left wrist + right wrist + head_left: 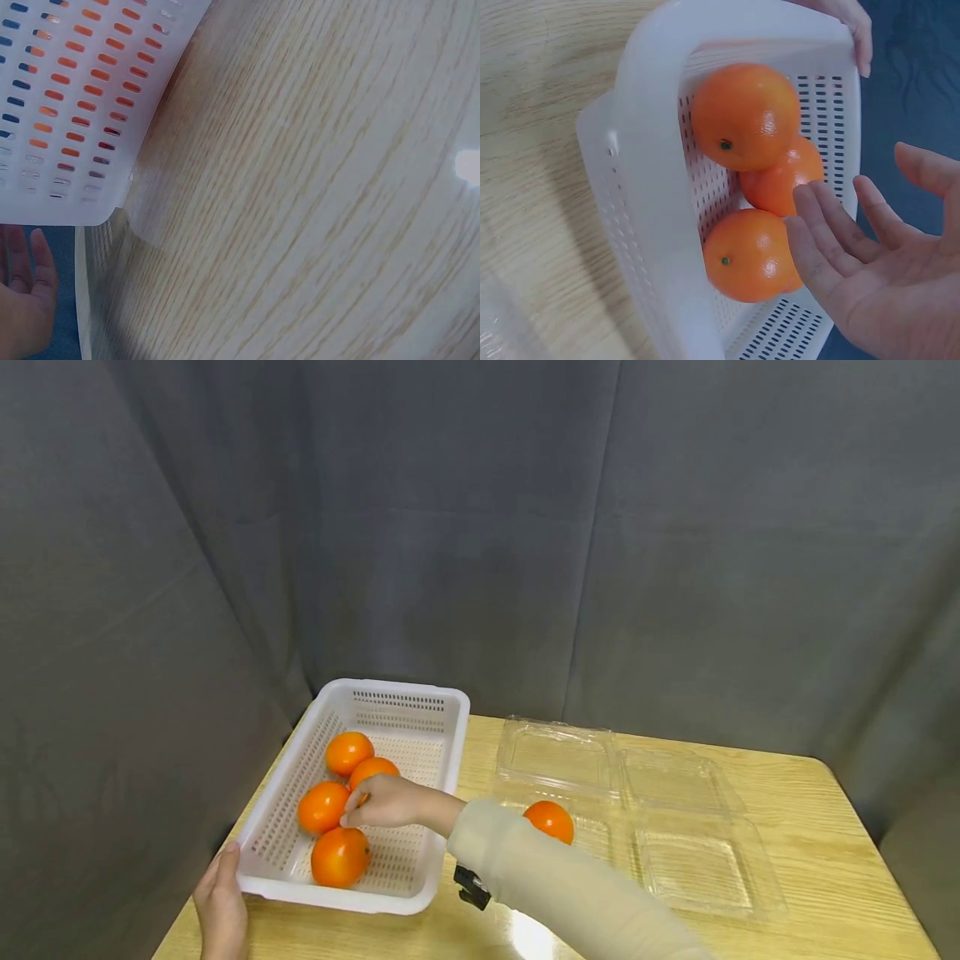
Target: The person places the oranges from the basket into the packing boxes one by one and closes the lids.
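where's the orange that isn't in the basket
In the head view, that orange sits right of the white basket, in the left clear container, partly hidden by the right sleeve.

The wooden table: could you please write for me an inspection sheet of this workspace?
Surface: wooden table, light-coloured.
Job's things: white basket with four visible oranges; two clear containers, open; another orange in the left one, partly behind the sleeve.
Clutter: nothing seen.
Hands: left hand touching the basket's near left corner; right hand over the basket, close to the oranges, contact unclear.
Cables: nothing seen.
Surroundings: grey curtain behind and at the sides.
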`<state>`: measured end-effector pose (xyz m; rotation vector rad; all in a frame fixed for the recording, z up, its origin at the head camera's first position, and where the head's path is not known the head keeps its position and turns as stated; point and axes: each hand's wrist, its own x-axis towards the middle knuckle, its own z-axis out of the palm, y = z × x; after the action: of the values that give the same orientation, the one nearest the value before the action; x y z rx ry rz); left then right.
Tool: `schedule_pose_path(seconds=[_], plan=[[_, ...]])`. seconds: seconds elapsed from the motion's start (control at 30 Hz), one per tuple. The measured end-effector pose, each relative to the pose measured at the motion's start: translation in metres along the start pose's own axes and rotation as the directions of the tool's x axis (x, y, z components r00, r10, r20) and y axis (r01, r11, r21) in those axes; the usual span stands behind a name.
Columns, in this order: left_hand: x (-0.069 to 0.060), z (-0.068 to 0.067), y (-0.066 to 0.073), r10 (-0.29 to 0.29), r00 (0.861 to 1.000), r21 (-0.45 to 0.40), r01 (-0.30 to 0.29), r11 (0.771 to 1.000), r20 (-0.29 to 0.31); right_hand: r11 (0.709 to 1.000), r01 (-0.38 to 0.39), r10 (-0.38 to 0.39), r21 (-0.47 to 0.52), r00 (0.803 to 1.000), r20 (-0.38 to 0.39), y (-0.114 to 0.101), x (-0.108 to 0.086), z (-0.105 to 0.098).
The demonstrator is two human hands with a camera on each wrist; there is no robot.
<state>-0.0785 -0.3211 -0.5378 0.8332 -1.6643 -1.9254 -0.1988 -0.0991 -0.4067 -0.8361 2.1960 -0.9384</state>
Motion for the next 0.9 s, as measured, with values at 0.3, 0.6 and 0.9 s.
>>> schedule_pose_path(seconds=[0.3, 0.6, 0.9], plan=[[-0.001, 0.0, -0.002, 0.011, 1.0, 0.006, -0.011, 1.0, -0.001, 0.995, -0.05, 0.052, -0.085, 0.998, 0.024, -0.001, 0.015, 0.021], [0.003, 0.001, 0.0, 0.01, 1.0, 0.063, -0.011, 0.998, 0.016, 0.964, -0.098, 0.094, -0.248, 0.995, -0.03, 0.0, 0.029, 0.031], [0.003, 0.002, -0.002, 0.038, 0.999, -0.002, -0.038, 0.999, -0.018, 0.909, -0.214, 0.202, -0.357, 0.977, -0.071, -0.004, 0.035, 0.048]])
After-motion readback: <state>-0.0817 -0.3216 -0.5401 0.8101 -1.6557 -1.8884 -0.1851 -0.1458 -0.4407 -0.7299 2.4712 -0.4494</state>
